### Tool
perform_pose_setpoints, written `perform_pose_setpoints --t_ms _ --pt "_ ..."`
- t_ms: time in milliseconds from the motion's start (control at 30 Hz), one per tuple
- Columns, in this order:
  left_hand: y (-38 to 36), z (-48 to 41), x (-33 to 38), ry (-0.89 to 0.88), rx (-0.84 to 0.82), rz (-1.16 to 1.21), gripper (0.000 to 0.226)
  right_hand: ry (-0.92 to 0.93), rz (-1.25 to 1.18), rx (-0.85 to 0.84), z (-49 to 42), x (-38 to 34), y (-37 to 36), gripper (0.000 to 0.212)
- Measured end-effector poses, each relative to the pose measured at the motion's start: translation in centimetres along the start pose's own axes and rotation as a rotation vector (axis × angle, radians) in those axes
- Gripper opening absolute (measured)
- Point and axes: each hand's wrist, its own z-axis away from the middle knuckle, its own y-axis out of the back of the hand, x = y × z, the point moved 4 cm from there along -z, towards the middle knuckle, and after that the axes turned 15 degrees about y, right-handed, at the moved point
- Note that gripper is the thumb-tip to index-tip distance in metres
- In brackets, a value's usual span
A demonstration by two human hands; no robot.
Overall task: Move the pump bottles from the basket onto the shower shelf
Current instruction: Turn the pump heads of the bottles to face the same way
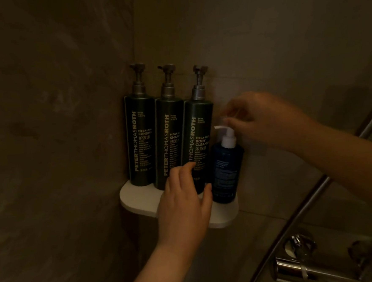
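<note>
Both hands are at the corner shower shelf [141, 201], a white rounded ledge fixed where 2 dim stone-look walls meet. Reaching up from below, the left hand [183, 205] is open, its fingers spread and lightly curled in front of the lower part of the body cleanser bottle [199, 140]; whether the fingertips actually touch that bottle cannot be told, and the hand grips nothing.

On the shelf, from the left, stand 3 tall dark pump bottles in a tight row, each upright with a grey pump head and pale lettering down the side. First is the conditioner bottle [140, 144], tucked into the corner, then the shampoo bottle [171, 146] touching it, then the body cleanser bottle. Just beside that one, at the right end of the shelf, stands a shorter blue pump bottle [226, 173] with a white pump [226, 135], upright and close against its taller neighbour.

Coming in from the right, the right hand [267, 117] is at the top of the white pump, thumb and forefinger pinched together just above the nozzle; motion blur hides whether they are closed on the pump itself.

Lower right, a chrome shower rail [296, 216] runs diagonally, with chrome tap fittings [299, 263] beneath it. No basket is in view.
</note>
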Motion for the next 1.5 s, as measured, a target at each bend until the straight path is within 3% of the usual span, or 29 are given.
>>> perform_pose_setpoints --t_ms 100,433,833,1233,1500 --pt "-0.1 0.5 0.1 -0.021 -0.036 -0.007 0.045 0.005 -0.008 -0.103 0.3 0.1 -0.5 0.016" --pt "0.3 1.7 0.1 -0.028 -0.113 0.021 0.045 0.048 -0.083 -0.091 0.9 -0.6 -0.5 0.017" --pt "0.6 2.3 -0.3 0.050 -0.183 0.186 0.062 0.329 -0.205 -0.020 2.3 -3.5 0.8 0.023" --pt "-1.0 1.9 -1.5 0.135 -0.303 0.253 0.075 0.246 -0.336 0.007 2.1 -2.3 0.6 0.028" --pt "-0.7 2.1 -0.4 0.165 -0.181 0.174 0.072 0.247 -0.331 -0.012 1.2 -2.3 0.5 0.026"
